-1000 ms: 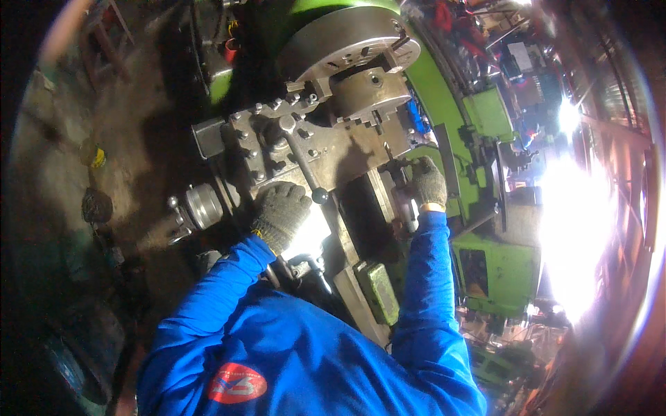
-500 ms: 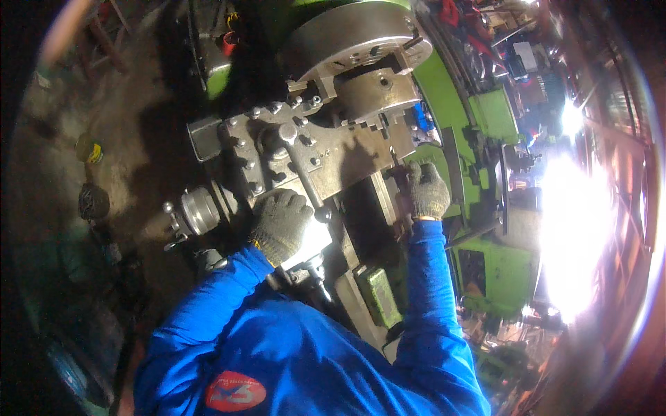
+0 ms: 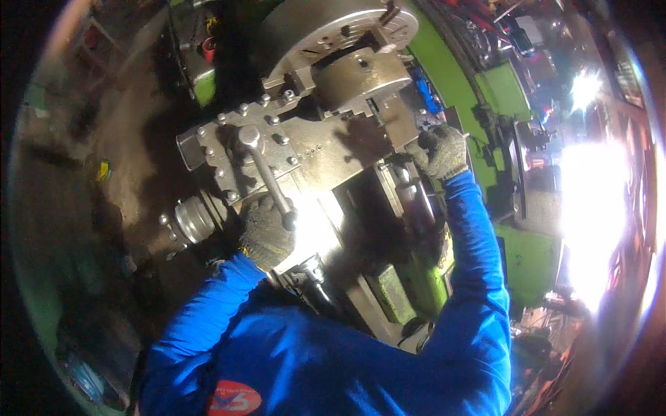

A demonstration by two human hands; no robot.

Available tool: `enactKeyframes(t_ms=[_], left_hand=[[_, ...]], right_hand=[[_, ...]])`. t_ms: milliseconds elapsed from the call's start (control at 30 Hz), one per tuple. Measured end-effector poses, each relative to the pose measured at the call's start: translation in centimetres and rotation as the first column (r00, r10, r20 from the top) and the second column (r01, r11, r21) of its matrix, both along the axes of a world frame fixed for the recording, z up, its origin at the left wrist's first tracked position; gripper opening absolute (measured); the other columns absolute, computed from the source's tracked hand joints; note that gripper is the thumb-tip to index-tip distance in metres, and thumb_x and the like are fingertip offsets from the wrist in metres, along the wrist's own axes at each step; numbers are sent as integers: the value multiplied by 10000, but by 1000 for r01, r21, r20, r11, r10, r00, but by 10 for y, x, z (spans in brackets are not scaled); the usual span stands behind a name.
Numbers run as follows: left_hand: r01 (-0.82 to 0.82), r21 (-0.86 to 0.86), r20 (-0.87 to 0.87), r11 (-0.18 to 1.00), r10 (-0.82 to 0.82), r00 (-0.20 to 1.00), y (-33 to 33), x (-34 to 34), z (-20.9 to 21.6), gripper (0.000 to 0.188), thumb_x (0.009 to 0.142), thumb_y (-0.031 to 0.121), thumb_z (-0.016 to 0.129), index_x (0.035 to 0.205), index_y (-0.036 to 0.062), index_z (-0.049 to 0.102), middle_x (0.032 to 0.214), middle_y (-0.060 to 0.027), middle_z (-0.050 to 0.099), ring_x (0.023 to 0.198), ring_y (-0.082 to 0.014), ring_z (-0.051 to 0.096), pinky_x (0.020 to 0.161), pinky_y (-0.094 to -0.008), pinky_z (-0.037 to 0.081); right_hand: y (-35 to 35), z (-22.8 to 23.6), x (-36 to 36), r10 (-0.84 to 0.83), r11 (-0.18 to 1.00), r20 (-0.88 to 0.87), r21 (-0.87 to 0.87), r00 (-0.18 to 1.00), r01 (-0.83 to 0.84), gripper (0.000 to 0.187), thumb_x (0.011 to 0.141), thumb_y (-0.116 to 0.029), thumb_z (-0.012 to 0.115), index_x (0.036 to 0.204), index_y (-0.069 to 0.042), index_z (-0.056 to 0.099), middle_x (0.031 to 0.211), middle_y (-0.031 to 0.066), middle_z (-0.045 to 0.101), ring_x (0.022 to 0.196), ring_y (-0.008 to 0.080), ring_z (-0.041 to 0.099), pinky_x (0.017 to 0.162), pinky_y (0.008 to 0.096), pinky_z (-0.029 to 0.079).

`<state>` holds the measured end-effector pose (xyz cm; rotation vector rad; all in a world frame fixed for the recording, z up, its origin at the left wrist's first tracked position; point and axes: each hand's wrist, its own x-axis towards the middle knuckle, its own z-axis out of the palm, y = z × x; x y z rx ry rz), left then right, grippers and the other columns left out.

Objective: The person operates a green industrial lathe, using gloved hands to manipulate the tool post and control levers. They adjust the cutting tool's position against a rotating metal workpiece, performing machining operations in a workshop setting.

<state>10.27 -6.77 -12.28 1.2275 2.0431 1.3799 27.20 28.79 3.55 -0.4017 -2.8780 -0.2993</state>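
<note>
My left hand (image 3: 265, 236), in a grey knit glove, rests against the carriage of a metal lathe, beneath a steel lever (image 3: 269, 179) with a ball end. Shadow and the lever hide most of its fingers. The lever rises from a bolted tool post (image 3: 239, 142). My right hand (image 3: 444, 152), gloved too, is at the far right end of the flat steel slide (image 3: 333, 142), fingers curled. A thin pale tip shows beside it; whatever it grips is unclear. Just ahead, a thick round steel workpiece (image 3: 362, 78) sits in the jaws of a large chuck (image 3: 302, 38).
A graduated handwheel (image 3: 195, 219) juts out to the left of the carriage. Dark bed rails run below the slide, beside a green block (image 3: 390, 291). A blue rag-like thing (image 3: 429, 93) lies beyond the workpiece. Green machine bodies and strong glare fill the right side.
My right hand has shifted right and slightly up, and its fingers have turned. The view has swung, so the lathe appears further left. My left hand stays at the carriage, now partly behind the lever.
</note>
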Motion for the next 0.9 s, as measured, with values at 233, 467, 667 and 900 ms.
enactKeyframes(t_ms=[233, 467, 667, 900], left_hand=[[82, -130, -137, 988, -100, 986, 1, -2, -12, 83, 854, 92, 651, 822, 116, 578, 856, -43, 555, 898, -232, 567, 816, -348, 483], [62, 23, 118, 998, -64, 991, 0, -1, -16, 112, 880, 193, 634, 808, 121, 588, 868, -69, 581, 839, -297, 599, 770, -443, 485], [127, -92, -522, 988, -156, 839, -2, -11, 12, 97, 884, 233, 632, 868, 144, 598, 903, -70, 604, 854, -322, 609, 778, -471, 483], [107, -130, -585, 986, -163, 795, -4, -9, 15, 128, 885, 261, 631, 907, 138, 604, 955, -56, 605, 959, -307, 589, 855, -473, 458]], right_hand=[[-48, 0, 12, -474, 853, -62, -281, 878, 440, 391, 911, -464, 714, 779, -97, 736, 747, 168, 684, 769, 399, 674, 699, 497, 512], [-49, 24, 2, -357, 866, 338, -230, 871, 444, 362, 954, -423, 687, 1117, -112, 775, 1006, 195, 741, 967, 412, 691, 862, 485, 541], [-51, 21, 12, -387, 870, 173, -257, 905, 421, 416, 915, -499, 703, 1017, -100, 767, 952, 208, 724, 931, 443, 680, 803, 526, 523], [-71, 74, 38, -602, 757, -387, -553, 698, 347, 277, 948, -288, 683, 1063, -41, 734, 923, 120, 685, 853, 230, 650, 779, 375, 517]])
